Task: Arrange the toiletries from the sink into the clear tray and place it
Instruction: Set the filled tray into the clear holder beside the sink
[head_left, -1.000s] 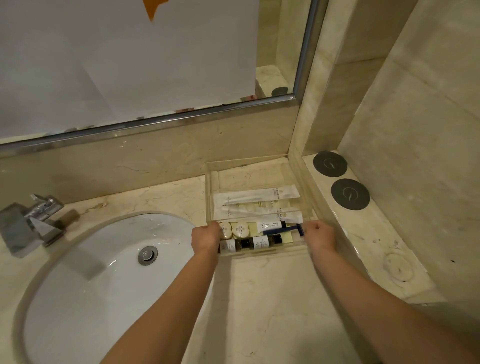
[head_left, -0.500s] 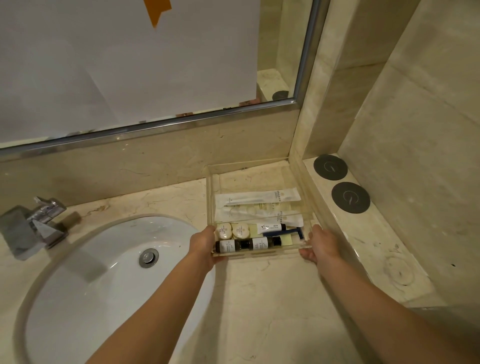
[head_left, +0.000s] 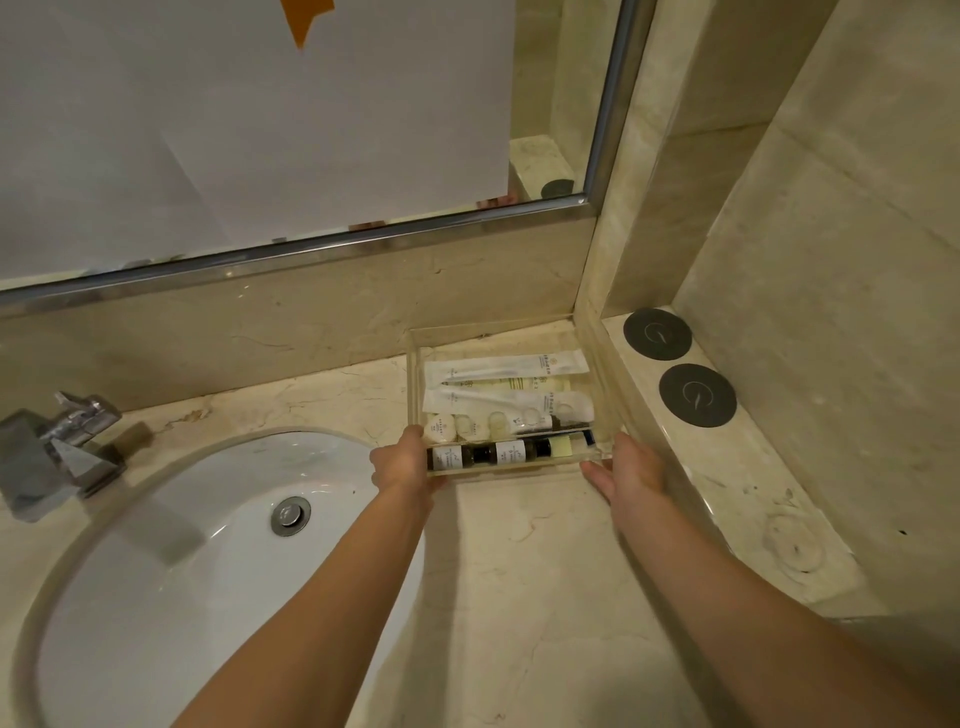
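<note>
Both hands are holding the filled clear tray in the counter's corner.

Compared with a second ago, the left hand (head_left: 402, 462) and right hand (head_left: 631, 470) are gripping the clear tray (head_left: 498, 330) lower, at its near corners, and the near edge seems slightly raised. I judge that the arranging is done and only the placing is left. The tray, with white sachets (head_left: 506, 364) and small dark bottles (head_left: 493, 453), is sitting right of centre in the frame, between the hands, close to the marble ledge (head_left: 727, 467).
</note>
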